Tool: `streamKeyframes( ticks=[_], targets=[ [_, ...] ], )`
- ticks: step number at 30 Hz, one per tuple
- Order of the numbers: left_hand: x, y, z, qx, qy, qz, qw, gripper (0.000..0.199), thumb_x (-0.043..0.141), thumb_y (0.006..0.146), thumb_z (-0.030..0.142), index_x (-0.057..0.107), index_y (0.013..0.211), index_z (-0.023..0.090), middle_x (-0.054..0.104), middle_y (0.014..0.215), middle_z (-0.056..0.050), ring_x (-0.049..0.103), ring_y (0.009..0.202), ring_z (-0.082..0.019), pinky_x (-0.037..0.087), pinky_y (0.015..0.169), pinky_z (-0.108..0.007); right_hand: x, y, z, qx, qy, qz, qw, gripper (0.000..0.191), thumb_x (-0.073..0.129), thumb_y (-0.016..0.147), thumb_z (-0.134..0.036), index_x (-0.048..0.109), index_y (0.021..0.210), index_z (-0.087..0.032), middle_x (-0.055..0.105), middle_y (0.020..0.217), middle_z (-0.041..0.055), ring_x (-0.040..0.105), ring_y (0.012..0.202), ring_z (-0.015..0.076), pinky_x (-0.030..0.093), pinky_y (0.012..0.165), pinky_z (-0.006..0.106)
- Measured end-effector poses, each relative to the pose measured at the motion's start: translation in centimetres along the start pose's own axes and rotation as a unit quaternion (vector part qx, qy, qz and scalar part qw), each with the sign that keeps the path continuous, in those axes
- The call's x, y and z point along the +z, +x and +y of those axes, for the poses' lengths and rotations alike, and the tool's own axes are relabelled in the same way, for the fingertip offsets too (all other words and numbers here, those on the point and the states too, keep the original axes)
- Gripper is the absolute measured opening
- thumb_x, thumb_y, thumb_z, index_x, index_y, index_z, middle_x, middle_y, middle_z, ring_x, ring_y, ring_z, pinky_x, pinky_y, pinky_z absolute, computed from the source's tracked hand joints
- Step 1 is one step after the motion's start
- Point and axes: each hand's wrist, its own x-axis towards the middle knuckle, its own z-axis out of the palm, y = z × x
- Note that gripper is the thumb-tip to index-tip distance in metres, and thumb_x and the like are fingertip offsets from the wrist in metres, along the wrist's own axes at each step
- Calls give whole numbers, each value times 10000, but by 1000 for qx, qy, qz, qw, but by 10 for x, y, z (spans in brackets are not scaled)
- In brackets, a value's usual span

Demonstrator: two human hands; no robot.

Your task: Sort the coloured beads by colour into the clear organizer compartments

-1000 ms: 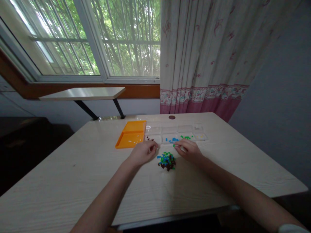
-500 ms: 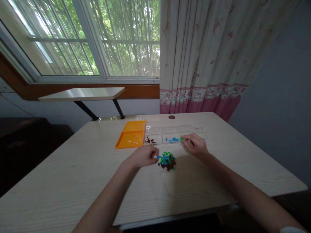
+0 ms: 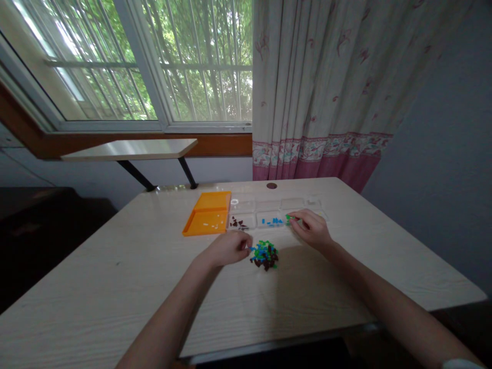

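Beneath a barred window (image 3: 203, 66) and a floral curtain (image 3: 323, 92), the desk (image 3: 154, 297) bears a mixed pile of small pieces (image 3: 264, 255). The left hand (image 3: 226, 247) is at its left edge; the right hand (image 3: 312, 229) is at the clear compartment tray (image 3: 255, 220), fingertips by green pieces (image 3: 288, 220). The hands are apart; whether either grips a piece, I cannot tell. A loose pinch could drop one among the blue pieces (image 3: 274, 222). Since a second ago, the left hand has come down to the pile, the right outward.

Barred window (image 3: 207, 66), floral curtain (image 3: 307, 92), raised shelf (image 3: 134, 149), perhaps trees (image 3: 226, 56) outside.
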Motion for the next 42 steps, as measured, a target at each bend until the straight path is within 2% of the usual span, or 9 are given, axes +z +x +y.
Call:
streamKeyframes(
  ticks=[6, 10, 15, 17, 20, 25, 28, 42],
  targets=[
    [0, 1, -2, 12, -19, 61, 998, 171, 388, 821, 254, 528, 868, 169, 577, 799, -41, 519, 703, -139, 385, 613, -224, 1, -1, 22, 70, -61, -39, 995, 178, 483, 814, -267, 621, 895, -187, 624, 746, 29, 561, 632, 128, 422, 596, 234],
    [2, 3, -3, 15, -25, 90, 996, 208, 325, 866, 278, 499, 869, 164, 560, 853, -62, 514, 776, -156, 405, 689, -259, 6, -6, 37, 128, -95, -44, 986, 196, 483, 799, -269, 623, 914, -197, 624, 753, 21, 573, 664, 143, 430, 604, 249],
    [3, 5, 2, 5, -17, 108, 994, 236, 293, 883, 302, 485, 861, 166, 541, 848, -57, 506, 759, -155, 408, 685, -269, 7, -6, 38, 154, -98, -44, 982, 224, 480, 793, -241, 607, 972, -194, 627, 805, 30, 581, 737, 165, 444, 657, 278],
    [6, 6, 6, 10, -29, 110, 993, 235, 295, 883, 298, 487, 871, 165, 544, 848, -55, 507, 761, -154, 408, 681, -265, 9, -5, 30, 135, -67, -65, 986, 192, 484, 796, -233, 611, 934, -191, 628, 814, 32, 583, 742, 156, 444, 668, 268],
    [12, 7, 15, 26, -65, 105, 992, 235, 300, 882, 279, 500, 862, 157, 553, 837, -55, 506, 773, -152, 411, 689, -258, 16, -8, 9, 67, -9, -119, 991, 153, 496, 795, -223, 613, 890, -196, 632, 804, 25, 590, 725, 131, 441, 663, 234],
    [20, 9, 27, 34, -124, 95, 987, 251, 307, 882, 286, 517, 842, 154, 564, 835, -55, 504, 786, -153, 410, 715, -263, 30, -17, -26, -25, 23, -196, 980, 124, 542, 784, -276, 603, 873, -214, 639, 775, 7, 586, 674, 116, 422, 607, 207],
    [20, 10, 28, 34, -142, 97, 985, 249, 311, 881, 289, 516, 841, 153, 566, 831, -56, 504, 791, -156, 410, 714, -264, 31, -18, -34, -29, 14, -191, 981, 106, 543, 786, -291, 598, 826, -210, 630, 728, 3, 577, 640, 115, 407, 583, 205],
    [22, 11, 28, 37, -195, 86, 976, 266, 329, 878, 334, 515, 827, 151, 566, 800, -49, 512, 779, -150, 420, 709, -258, 28, -16, -32, -50, 30, -157, 986, 132, 531, 801, -312, 609, 838, -213, 624, 700, -4, 572, 621, 102, 398, 580, 193]
  ],
)
